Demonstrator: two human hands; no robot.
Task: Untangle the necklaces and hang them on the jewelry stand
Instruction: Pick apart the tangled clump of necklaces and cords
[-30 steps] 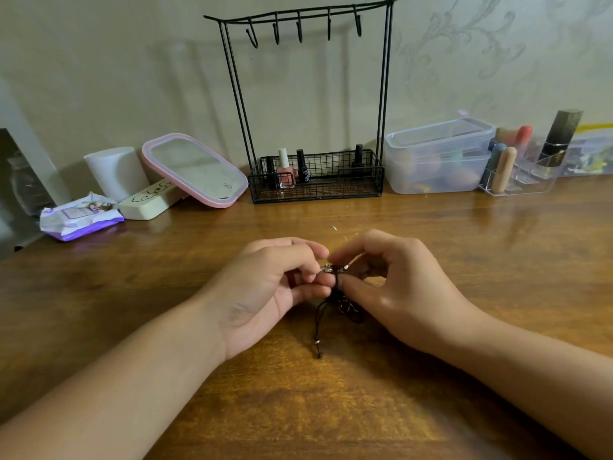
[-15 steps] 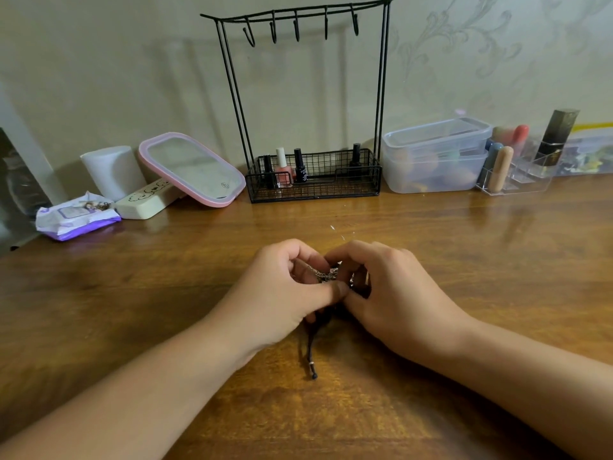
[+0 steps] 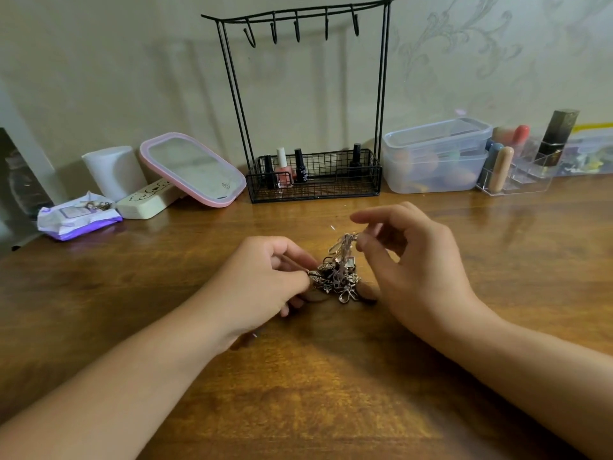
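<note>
Between the hands, on the brown wooden counter (image 3: 331,376), the tangled clump of metal-charm necklaces (image 3: 338,277) is pinched: low by the left hand (image 3: 265,280), lifted upward by the right hand (image 3: 408,260). Beyond, unobstructed, stands the black wire jewelry stand (image 3: 308,94), hooks bare.

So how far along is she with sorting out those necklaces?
Nothing looks finished: the hooks on the jewelry stand hang bare. In hand: the left hand and right hand each pinch part of the tangled necklaces, pulling the clump apart above the table. All untangling and hanging is left.
</note>
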